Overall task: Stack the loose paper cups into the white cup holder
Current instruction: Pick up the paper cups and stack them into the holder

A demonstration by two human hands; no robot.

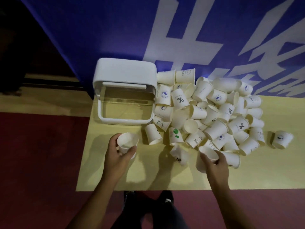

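Note:
A white cup holder with a clear open front stands at the back left of the yellow table. A big heap of loose paper cups lies to its right. My left hand grips an upright paper cup in front of the holder, mouth up. My right hand grips another paper cup at the near edge of the heap. A tipped cup lies between my hands.
One cup stands apart at the far right. The yellow table ends just below my hands, with red floor and my shoes beneath. A blue wall with white lettering rises behind the table.

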